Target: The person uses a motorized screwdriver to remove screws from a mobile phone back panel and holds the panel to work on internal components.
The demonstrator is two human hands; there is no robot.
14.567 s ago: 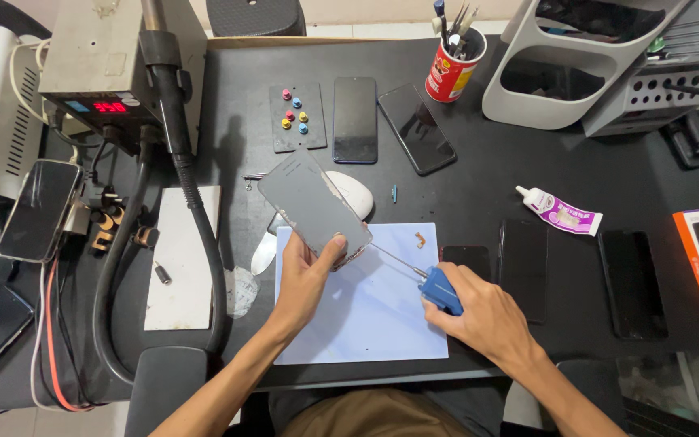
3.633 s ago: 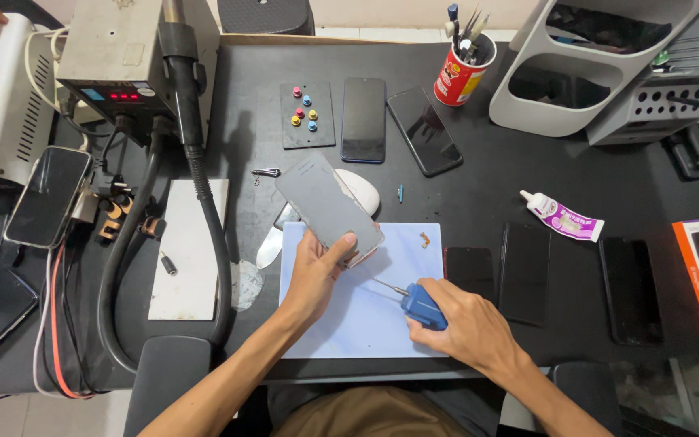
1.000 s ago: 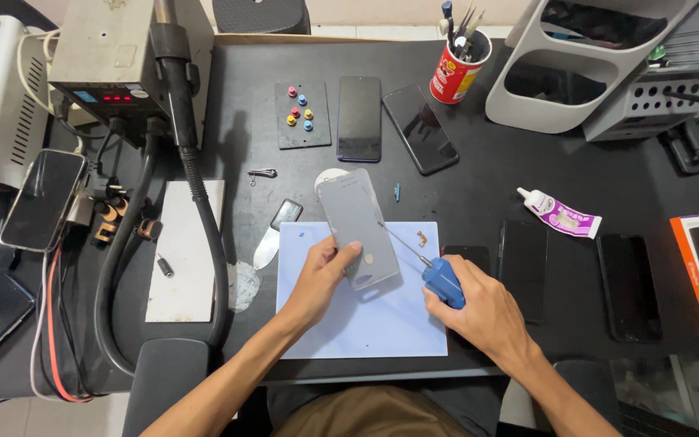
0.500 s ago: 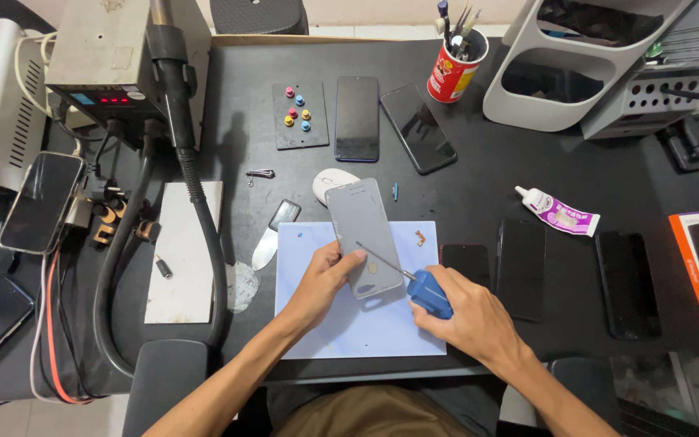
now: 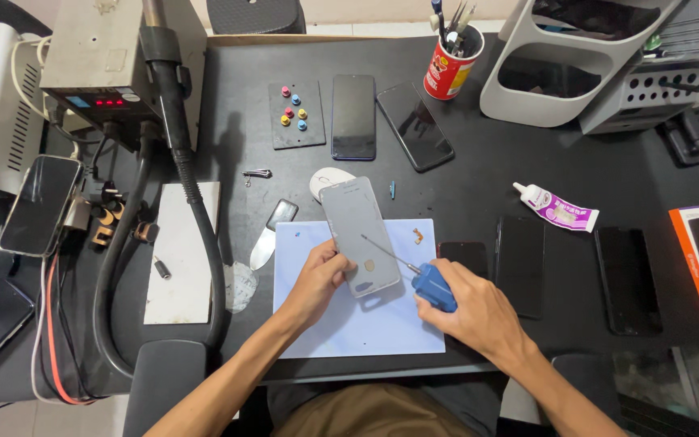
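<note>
Left hand: the left hand [image 5: 317, 279] is gripping the grey phone [image 5: 360, 236] by its left long edge, near the lower end, fingers curled over the rim and thumb on the back.
Right hand: the right hand [image 5: 479, 311] is clenching around the blue handle of the screwdriver [image 5: 414, 271], with nothing else in it.
Phone, place: the phone is lying back-up over the upper middle of the pale blue mat [image 5: 349, 324], which is sitting at the near edge of the worktop [image 5: 479, 182], about midway along it.
Phone, long axis: it is running from the near edge toward the far edge, tilting slightly left at the top; its top end is reaching past the mat's far edge and covering part of a white oval piece [image 5: 324, 180].
Key relation: the phone is lying up and to the left of the right hand; the thin shaft is slanting that way from the handle, and its tip is sitting over the middle of the phone's back, toward the right half. Whether the tip is touching I cannot tell.
Nearer hand: the left one is on the phone itself; the right is reaching it only through the tool.
Just beside: a metal spatula [image 5: 269, 239] is lying left of the mat.
</note>
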